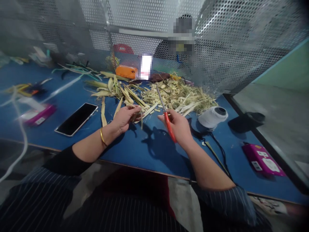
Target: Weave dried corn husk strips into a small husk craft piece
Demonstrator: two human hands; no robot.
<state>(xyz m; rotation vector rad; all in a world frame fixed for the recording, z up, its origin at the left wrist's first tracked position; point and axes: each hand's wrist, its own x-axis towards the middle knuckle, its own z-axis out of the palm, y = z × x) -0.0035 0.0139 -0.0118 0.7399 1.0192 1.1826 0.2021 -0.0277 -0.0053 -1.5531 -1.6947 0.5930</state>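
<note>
Since both hands are up over the near side of the blue table [135, 158], the setup's pretty easy to read. The left hand [123, 119] is gripping a thin dry husk strip [142, 121], pinched between thumb and fingers with one end hanging down, probably because a light grip like that leaves part of the strip exposed. The right hand [180, 125] is closed around the red-handled scissors [169, 127], just beside the left one, blades pointing away from the body and toward the pile. I'd guess that angle is to keep the tips off the fingers. Can't really tell whether the blades are parted, they look like one line from here. Right behind the hands there's a loose heap of husk shreds [178, 95], with longer husk leaves [112, 88] bunched to its left, so both look like an easy reach, and having them apart like that seems handy for telling long from short. A white thread cone [210, 119] stands close to the right forearm, with a black cone [246, 121] lying on its side further right. The dark-screened smartphone [76, 119] lies flat left of the leaves, and a lit screen [145, 66] is upright behind the heap, facing the person, I'm assuming so it can be seen hands-free.
</note>
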